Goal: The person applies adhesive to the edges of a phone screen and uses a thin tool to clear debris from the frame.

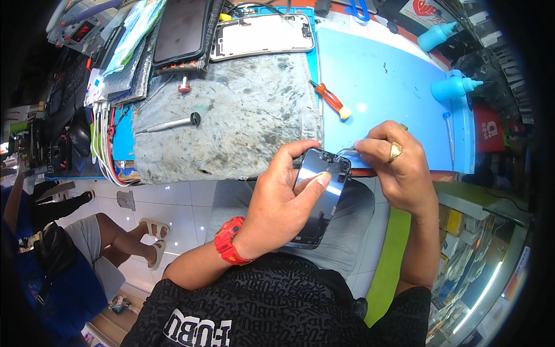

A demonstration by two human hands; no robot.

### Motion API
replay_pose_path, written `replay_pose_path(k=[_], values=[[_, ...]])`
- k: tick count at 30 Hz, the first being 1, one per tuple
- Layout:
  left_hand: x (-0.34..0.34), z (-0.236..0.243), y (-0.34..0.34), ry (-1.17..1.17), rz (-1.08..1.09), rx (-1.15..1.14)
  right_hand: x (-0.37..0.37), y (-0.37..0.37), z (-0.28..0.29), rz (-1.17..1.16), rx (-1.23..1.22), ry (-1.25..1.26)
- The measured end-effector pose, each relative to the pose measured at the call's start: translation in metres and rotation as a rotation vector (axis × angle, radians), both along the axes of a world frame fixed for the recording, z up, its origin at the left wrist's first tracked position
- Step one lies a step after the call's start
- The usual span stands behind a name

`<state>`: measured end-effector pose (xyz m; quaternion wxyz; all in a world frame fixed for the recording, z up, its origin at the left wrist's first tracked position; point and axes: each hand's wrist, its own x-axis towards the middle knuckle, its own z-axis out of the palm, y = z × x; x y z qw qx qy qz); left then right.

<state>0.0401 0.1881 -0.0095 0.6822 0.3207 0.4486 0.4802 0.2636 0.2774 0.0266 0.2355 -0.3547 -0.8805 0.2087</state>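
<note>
My left hand [284, 202] grips a dark phone screen assembly [318, 220] tilted over my lap, thumb pressed on its glass near the top. My right hand [399, 162], with a gold ring, pinches a thin bent metal tool [347, 151], probably tweezers, whose tip touches the small parts at the screen's top end. Above them lie a red-handled screwdriver [330, 99] on the blue mat [381, 110] and a pen-like metal screwdriver [167, 124] on the stained grey cloth [231, 98].
A dark phone [179, 29], a phone frame [260, 36], white cables [101, 144] and blue bottles [454, 88] line the bench. A glass display case [474, 243] stands at right. At lower left another person's bare legs [124, 237] and sandals show beside me.
</note>
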Motion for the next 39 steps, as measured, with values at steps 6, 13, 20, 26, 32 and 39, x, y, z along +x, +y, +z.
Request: replay_pose_path(k=[6, 13, 20, 26, 32, 39], values=[[-0.013, 0.008, 0.005, 0.184, -0.137, -0.004, 0.003, -0.008, -0.001, -0.095, 0.047, 0.02], [-0.029, 0.018, 0.018, 0.292, -0.298, 0.047, 0.005, -0.015, -0.007, -0.044, 0.136, 0.055], [-0.031, 0.007, 0.018, 0.394, -0.271, 0.211, 0.007, -0.005, -0.01, 0.061, 0.265, -0.016], [-0.032, 0.019, 0.022, 0.432, -0.308, 0.197, 0.002, 0.004, -0.006, 0.117, 0.301, -0.032], [-0.033, 0.015, 0.023, 0.442, -0.32, 0.207, 0.003, 0.007, -0.01, 0.135, 0.327, -0.038], [-0.033, 0.014, 0.023, 0.41, -0.313, 0.199, 0.002, 0.007, -0.01, 0.133, 0.326, -0.035]])
